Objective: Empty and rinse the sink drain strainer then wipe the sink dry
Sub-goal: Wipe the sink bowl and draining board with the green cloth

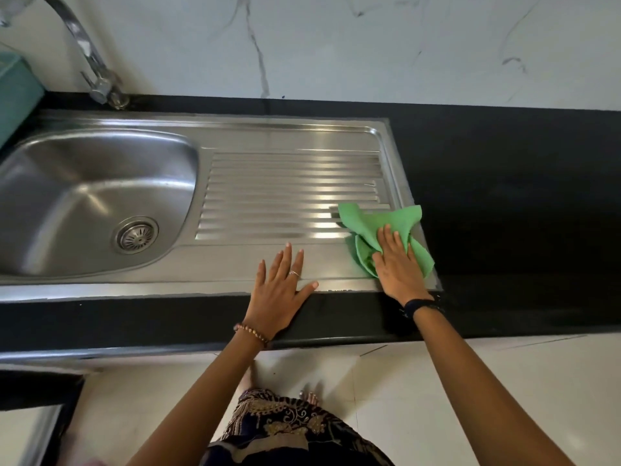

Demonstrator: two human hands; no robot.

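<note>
A steel sink (50,156) fills the left of the head view, its round drain strainer (137,234) seated in the bowl's floor. To its right lies the ribbed steel drainboard (285,186). At the drainboard's near right corner my right hand (396,264) presses flat on a crumpled green cloth (379,220). My left hand (282,290) rests flat on the drainboard's front edge, fingers spread and holding nothing.
A black countertop (504,196) surrounds the sink and runs off to the right. The chrome tap (87,52) rises at the back left, beside a teal container (16,92). A marbled white wall stands behind. Pale floor tiles lie below the counter edge.
</note>
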